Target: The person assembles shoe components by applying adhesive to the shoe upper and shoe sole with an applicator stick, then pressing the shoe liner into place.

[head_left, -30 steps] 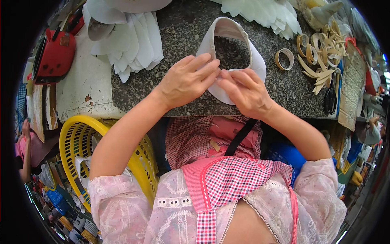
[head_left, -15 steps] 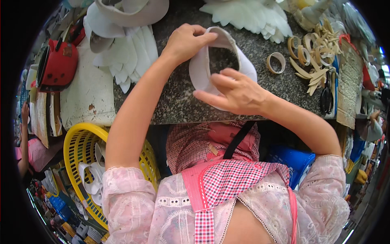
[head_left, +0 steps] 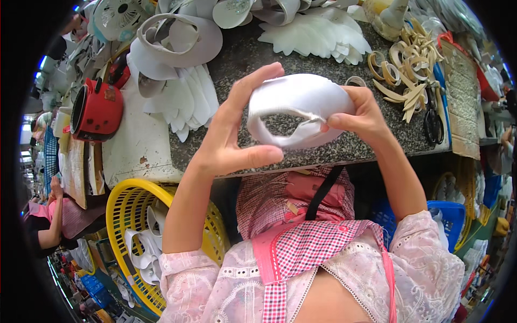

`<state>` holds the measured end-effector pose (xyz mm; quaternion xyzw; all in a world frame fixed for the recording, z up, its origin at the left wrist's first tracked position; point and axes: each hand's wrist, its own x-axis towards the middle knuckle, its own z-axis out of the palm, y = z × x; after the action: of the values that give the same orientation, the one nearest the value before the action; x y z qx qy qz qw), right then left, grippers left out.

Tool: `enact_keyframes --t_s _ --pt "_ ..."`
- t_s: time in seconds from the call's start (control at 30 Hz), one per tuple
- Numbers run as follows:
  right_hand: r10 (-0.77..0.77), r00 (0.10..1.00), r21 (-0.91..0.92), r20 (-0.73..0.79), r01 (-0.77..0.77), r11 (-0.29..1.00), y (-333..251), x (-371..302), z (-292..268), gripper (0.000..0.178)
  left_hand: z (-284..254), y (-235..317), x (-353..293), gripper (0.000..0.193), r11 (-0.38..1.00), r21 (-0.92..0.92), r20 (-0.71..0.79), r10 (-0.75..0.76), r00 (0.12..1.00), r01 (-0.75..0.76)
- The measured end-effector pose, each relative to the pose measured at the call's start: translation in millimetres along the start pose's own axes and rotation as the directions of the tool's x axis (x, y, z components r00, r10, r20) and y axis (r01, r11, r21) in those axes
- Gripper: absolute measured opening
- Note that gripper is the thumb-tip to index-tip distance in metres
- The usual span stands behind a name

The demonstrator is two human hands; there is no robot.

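Observation:
A white, curved, ring-shaped piece (head_left: 307, 89), which looks like a shoe upper, is raised above the dark speckled worktop. An oval opening with a pale inner edge shows on its near side. My right hand (head_left: 360, 113) grips its right end, thumb in front by the seam and fingers behind. My left hand (head_left: 237, 129) is spread around the left end, thumb below and fingers above; whether it touches the piece is hard to tell. A beige ring-shaped strip (head_left: 356, 81) lies beyond my right hand, partly hidden.
White pieces lie fanned at the back (head_left: 318, 35) and left (head_left: 180, 102), near stacked white uppers (head_left: 207, 40). Beige strips (head_left: 406, 64) and black scissors (head_left: 432, 124) lie right. A red pot (head_left: 99, 113) stands left. Below are a yellow basket (head_left: 121, 215) and a blue basket (head_left: 449, 218).
The white piece has been lifted and turned, its opening now facing me. My right hand has taken hold of its right end; my left hand has let go its far rim and spread open.

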<state>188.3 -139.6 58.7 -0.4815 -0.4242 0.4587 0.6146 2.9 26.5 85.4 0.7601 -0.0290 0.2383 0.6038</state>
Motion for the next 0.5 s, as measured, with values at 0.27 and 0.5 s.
enact_keyframes --t_s 0.27,0.5 --pt "-0.255 0.939 -0.674 0.231 0.343 0.654 -36.8 -7.0 10.3 0.025 -2.5 17.2 14.2 0.075 0.853 0.511 0.248 -0.027 0.968 -0.107" --pt "-0.258 0.913 -0.745 0.315 0.407 0.529 -40.4 -7.1 6.3 0.021 0.7 21.6 23.3 0.051 0.901 0.309 0.308 -0.397 0.865 0.304"
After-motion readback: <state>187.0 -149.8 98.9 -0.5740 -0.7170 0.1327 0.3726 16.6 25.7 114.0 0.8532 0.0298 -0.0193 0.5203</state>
